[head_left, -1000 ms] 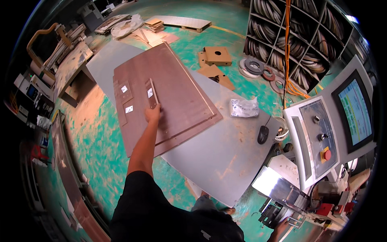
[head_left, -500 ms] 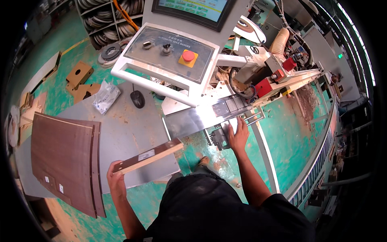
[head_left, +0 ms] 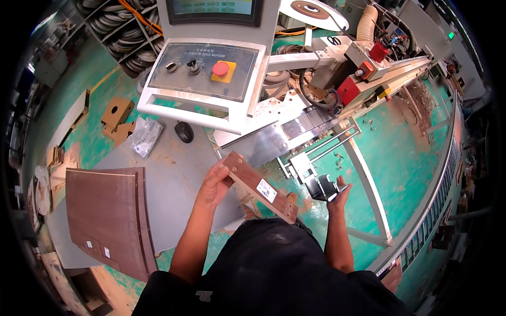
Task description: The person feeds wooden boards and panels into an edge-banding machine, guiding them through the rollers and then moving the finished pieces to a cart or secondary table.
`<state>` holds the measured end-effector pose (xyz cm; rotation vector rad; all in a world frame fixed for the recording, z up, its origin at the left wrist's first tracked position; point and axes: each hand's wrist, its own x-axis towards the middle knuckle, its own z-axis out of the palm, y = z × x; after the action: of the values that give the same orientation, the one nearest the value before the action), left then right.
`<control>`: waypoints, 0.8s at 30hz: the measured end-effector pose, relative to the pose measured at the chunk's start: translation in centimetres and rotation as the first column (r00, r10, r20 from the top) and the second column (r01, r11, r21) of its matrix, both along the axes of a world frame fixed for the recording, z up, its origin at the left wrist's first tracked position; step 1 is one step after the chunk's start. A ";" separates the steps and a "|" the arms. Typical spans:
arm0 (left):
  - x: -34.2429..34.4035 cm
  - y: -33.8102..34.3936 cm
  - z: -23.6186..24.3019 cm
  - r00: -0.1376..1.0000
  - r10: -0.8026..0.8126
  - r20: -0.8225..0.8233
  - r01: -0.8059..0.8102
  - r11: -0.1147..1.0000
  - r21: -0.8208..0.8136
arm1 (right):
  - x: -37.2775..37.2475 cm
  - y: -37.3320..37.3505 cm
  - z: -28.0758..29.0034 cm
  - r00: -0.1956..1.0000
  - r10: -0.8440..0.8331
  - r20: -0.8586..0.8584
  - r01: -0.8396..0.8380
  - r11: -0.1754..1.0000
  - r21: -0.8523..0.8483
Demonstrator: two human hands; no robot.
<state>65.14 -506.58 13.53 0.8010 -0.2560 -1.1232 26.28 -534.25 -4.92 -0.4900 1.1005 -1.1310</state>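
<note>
My left hand (head_left: 214, 185) grips one end of a narrow reddish-brown wooden board (head_left: 252, 181) with a white label and small round holes. The board slants down to the right in front of my body, clear of the machine's metal bed (head_left: 258, 145). At the right, my right hand (head_left: 340, 196) is closed around the outer edge of a black and silver sliding guide (head_left: 319, 185) beside the bed; part of its grip is hidden. Two bright rods (head_left: 333, 146) run next to that guide.
Larger curved brown panels (head_left: 105, 221) lie on a grey table (head_left: 179, 184) at the left, with a computer mouse (head_left: 184, 132) and a plastic bag (head_left: 145, 137). Ahead stands a control panel (head_left: 203, 68) with a red button. A roller rail (head_left: 421, 231) curves along the right.
My left hand has carried the board rightward to the front of my body and turned it so its far end points down. My right hand and the sliding guide have come outward, nearer to me.
</note>
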 end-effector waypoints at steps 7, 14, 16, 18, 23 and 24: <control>-3.1 -6.1 -2.8 0.955 -0.117 -0.273 0.094 0.991 -0.096 | -8.6 5.5 -1.2 0.899 0.356 -0.255 -0.316 0.930 0.185; -5.3 -13.3 -3.5 0.962 -0.164 -0.217 0.141 0.983 -0.115 | 7.3 4.4 19.7 0.261 0.961 -0.094 -0.954 0.272 0.128; -5.9 -15.6 -4.5 0.963 -0.150 -0.223 0.128 0.985 -0.112 | 8.8 4.0 20.2 0.225 0.954 -0.198 -0.956 0.256 0.145; -6.5 -17.6 -5.7 0.979 -0.124 -0.160 0.114 0.991 -0.069 | 9.5 2.9 20.8 0.197 0.857 -0.476 -0.940 0.303 0.158; -8.9 -22.4 -7.9 0.984 -0.059 -0.166 0.073 0.994 0.078 | 10.0 -2.0 16.3 0.239 0.646 -0.725 -0.915 0.400 0.055; -9.6 -23.2 -8.2 0.985 -0.068 -0.156 0.093 0.983 0.159 | 10.3 -3.6 14.7 0.258 0.622 -0.739 -0.913 0.407 0.024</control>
<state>55.57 -529.74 5.32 0.8536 -0.0698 -1.2877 36.54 -537.86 9.83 -1.7212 0.9272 -0.1713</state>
